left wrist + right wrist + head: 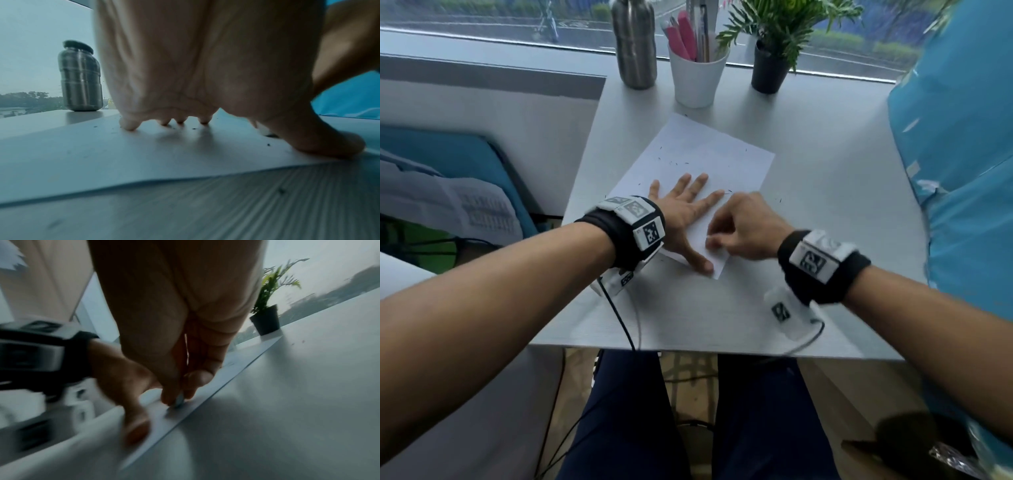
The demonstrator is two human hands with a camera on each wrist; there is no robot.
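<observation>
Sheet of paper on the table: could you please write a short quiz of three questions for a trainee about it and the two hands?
1. True or false: the left hand lies flat on the sheet of paper.
2. The right hand pinches against the paper: A) a key, B) a small grey piece, C) a spoon.
3. What stands between the steel bottle and the potted plant?
Key: 1 true; 2 B; 3 the white cup of pens.
</observation>
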